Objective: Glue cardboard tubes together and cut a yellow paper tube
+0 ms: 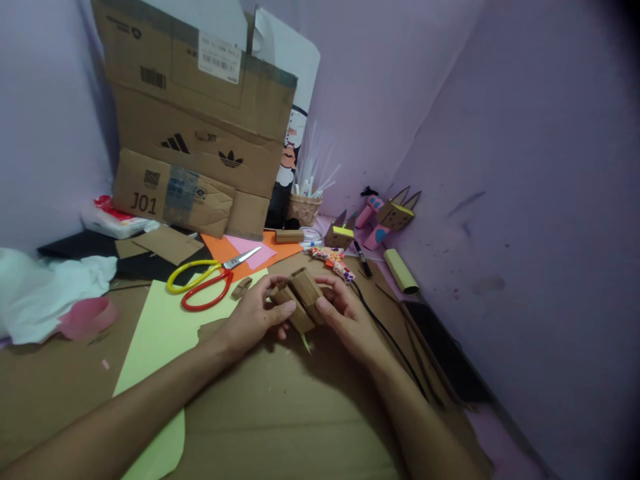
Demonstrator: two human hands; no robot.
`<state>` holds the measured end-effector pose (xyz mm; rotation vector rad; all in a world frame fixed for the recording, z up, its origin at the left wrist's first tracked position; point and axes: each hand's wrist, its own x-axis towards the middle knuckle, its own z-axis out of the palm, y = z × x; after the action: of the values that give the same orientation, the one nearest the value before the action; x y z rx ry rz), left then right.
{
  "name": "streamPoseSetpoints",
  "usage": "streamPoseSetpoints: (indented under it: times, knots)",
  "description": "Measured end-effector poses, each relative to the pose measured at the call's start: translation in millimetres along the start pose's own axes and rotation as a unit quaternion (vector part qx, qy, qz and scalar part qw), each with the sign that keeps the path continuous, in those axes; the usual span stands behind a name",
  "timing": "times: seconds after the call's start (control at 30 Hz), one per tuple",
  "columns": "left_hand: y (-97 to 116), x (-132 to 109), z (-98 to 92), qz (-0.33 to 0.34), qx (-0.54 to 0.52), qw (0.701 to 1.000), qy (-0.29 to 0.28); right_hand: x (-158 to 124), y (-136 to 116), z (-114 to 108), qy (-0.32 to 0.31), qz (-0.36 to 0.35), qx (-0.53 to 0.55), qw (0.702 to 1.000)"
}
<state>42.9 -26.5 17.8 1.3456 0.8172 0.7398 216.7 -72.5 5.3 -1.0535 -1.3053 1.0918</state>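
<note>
A small brown cardboard piece, made of box-like parts side by side, is held above the table between both hands. My left hand grips its left part, thumb on top. On its right part my right hand has its thumb and fingers closed. A thin yellow-green strip hangs below the piece. Just left of my left hand lies a small cardboard scrap. Scissors with yellow and red handles rest on yellow-green paper and orange paper.
Large cardboard boxes stand at the back left. A basket of glue sticks, a patterned glue gun with a black cable, a marker and cardboard animal figures are behind and right. White cloth lies left.
</note>
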Motion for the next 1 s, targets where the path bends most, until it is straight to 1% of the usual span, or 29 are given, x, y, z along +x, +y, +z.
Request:
streamPoseSetpoints:
  times: [0.13,0.23,0.27,0.3,0.33,0.37,0.4,0.43,0.47,0.5,0.53,0.6,0.67,0.73,0.77,0.83,0.9,1.0]
  knots:
    - [-3,1,1.4,-0.019,-0.067,0.997,-0.017,-2,-3,1,-0.041,-0.005,-0.025,0.999]
    - [-9,3,1.1,-0.036,-0.018,0.999,-0.027,-1,-3,-4,-0.055,0.015,-0.047,0.997]
    - [-10,3,0.1,-0.034,0.013,0.999,-0.013,-1,-3,-6,-0.055,0.02,-0.069,0.996]
    - [-11,4,-1.4,-0.019,0.062,0.998,0.013,-1,-3,-9,-0.054,0.019,-0.098,0.994]
    - [-11,4,-3.2,0.014,0.126,0.991,0.044,-1,-3,-11,-0.054,0.012,-0.133,0.99]
    - [-11,3,-4.9,0.062,0.199,0.976,0.068,-2,-4,-12,-0.055,0.0,-0.167,0.984]
    - [-10,2,-6.3,0.119,0.274,0.951,0.079,-2,-5,-14,-0.059,-0.015,-0.197,0.978]
    - [-9,1,-7.0,0.172,0.343,0.921,0.073,-2,-7,-14,-0.064,-0.034,-0.221,0.973]
    - [-8,-1,-7.0,0.212,0.391,0.894,0.052,-3,-9,-14,-0.068,-0.053,-0.235,0.968]
    - [-6,-3,-6.1,0.232,0.41,0.882,0.024,-3,-11,-14,-0.068,-0.065,-0.244,0.965]
    - [-4,-4,-4.4,0.232,0.412,0.881,0.001,-3,-13,-13,-0.058,-0.072,-0.249,0.964]
    - [-2,-6,0.4,0.185,0.389,0.902,-0.019,-3,-16,-11,-0.004,-0.067,-0.237,0.969]
    - [-1,-6,5.1,0.118,0.344,0.932,-0.006,-2,-18,-8,0.073,-0.045,-0.19,0.978]
    - [-3,-3,8.1,0.069,0.296,0.953,0.012,-1,-17,-4,0.124,-0.031,-0.127,0.984]
    - [-5,-2,8.7,0.06,0.272,0.96,0.013,0,-15,-2,0.13,-0.033,-0.103,0.986]
    - [-11,2,8.4,0.065,0.246,0.967,0.013,1,-10,0,0.115,-0.044,-0.081,0.989]
    - [-17,5,6.6,0.073,0.25,0.965,0.024,1,-4,1,0.086,-0.045,-0.085,0.992]
    - [-23,8,2.9,0.064,0.289,0.953,0.058,2,2,1,0.05,-0.012,-0.126,0.991]
